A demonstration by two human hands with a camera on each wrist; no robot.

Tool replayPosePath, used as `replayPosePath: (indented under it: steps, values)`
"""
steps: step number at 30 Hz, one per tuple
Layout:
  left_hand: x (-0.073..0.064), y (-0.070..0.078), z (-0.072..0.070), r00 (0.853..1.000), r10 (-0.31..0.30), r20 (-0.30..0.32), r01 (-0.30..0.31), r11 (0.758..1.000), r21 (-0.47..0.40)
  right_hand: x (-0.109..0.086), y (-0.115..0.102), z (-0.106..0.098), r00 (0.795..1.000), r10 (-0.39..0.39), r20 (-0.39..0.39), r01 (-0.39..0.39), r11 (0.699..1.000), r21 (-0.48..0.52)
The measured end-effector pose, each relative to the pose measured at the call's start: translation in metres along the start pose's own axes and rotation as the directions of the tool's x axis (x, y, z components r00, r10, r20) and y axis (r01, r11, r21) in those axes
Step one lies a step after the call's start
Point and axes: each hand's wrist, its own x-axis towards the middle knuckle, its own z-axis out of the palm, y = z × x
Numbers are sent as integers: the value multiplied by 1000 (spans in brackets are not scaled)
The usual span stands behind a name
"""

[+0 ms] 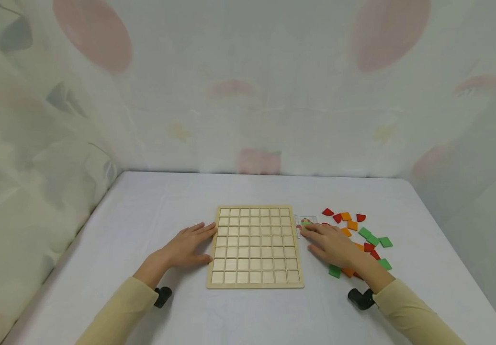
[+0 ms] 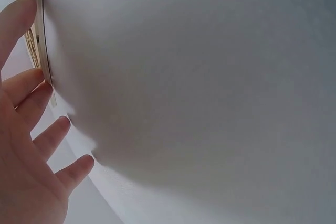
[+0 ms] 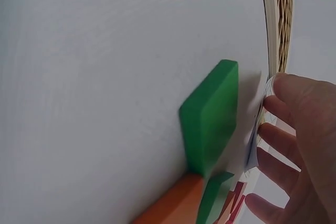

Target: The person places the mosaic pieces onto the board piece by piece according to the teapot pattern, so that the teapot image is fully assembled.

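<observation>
A pale wooden grid board [image 1: 255, 247] with rows of square recesses lies on the table. My left hand [image 1: 187, 247] rests at the board's left edge, fingers spread and thumb lower down; in the left wrist view its fingertips [image 2: 39, 74] touch the wooden rim. To the board's right lies a small printed pattern card [image 1: 311, 219] with red and green shapes. Extended fingers of my right hand [image 1: 332, 244] reach over the card and touch it, hiding part of it. In the right wrist view the card [image 3: 253, 153] stands edge-on beside those fingers.
Loose green [image 1: 386, 242], orange [image 1: 352, 225] and red [image 1: 361, 217] pieces lie scattered around and partly under the right hand. A green tile [image 3: 215, 114] is close to the right wrist camera. White cloth covers the table [image 1: 166, 196], with patterned curtains [image 1: 231, 120] behind and beside it.
</observation>
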Motion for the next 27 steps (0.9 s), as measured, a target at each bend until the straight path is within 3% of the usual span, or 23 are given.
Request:
replayPosePath:
  steps: [27]
  values:
    - [8, 8, 0, 999, 35, 10, -35, 999, 1, -7, 5, -2, 1000, -2, -28, 2, 1000, 9]
